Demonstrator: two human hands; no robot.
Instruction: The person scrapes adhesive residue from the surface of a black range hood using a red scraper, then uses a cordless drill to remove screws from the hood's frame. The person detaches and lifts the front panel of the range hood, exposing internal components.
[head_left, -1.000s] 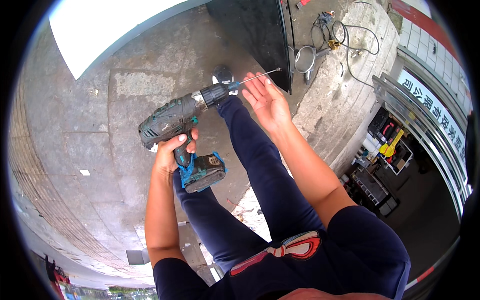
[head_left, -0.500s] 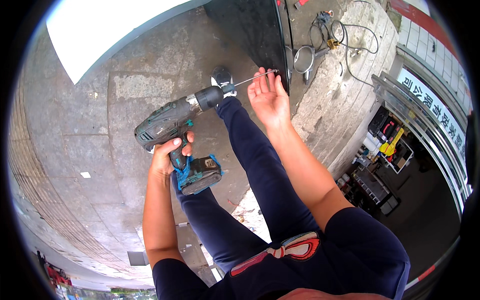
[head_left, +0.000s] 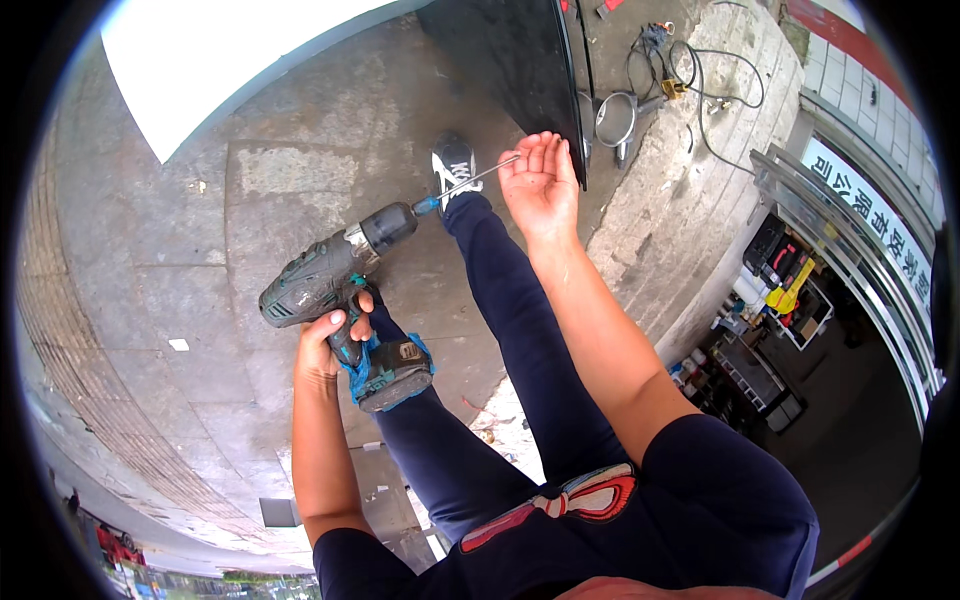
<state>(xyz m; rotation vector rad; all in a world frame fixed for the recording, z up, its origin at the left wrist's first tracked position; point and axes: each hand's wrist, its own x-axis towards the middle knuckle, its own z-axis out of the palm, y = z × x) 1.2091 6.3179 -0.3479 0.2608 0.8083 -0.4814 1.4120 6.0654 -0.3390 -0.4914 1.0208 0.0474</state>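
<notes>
My left hand (head_left: 322, 340) is wrapped round the grip of a black and teal cordless drill (head_left: 315, 280), with blue material round its battery base. A long thin bit (head_left: 482, 180) in a blue-collared holder juts from the chuck toward the upper right. Its tip lies at the fingertips of my right hand (head_left: 543, 195); whether they touch I cannot tell. That hand is palm up, its fingers stretched out and slightly curled. A tiny dark speck shows on the palm, too small to name. Just beyond the fingers stands the lower corner of a black panel (head_left: 520, 75).
A white panel (head_left: 220, 60) fills the upper left. Right of the black panel are a grey metal ring fitting (head_left: 615, 120) and a tangled dark cable (head_left: 700, 80). Tools and boxes (head_left: 780, 270) sit inside a doorway at the right. My shoe (head_left: 453, 165) rests on the paving.
The drill has drawn back toward the lower left, and its bit tip has come away from the black panel's edge. My right hand stays open, its fingers a little more curled.
</notes>
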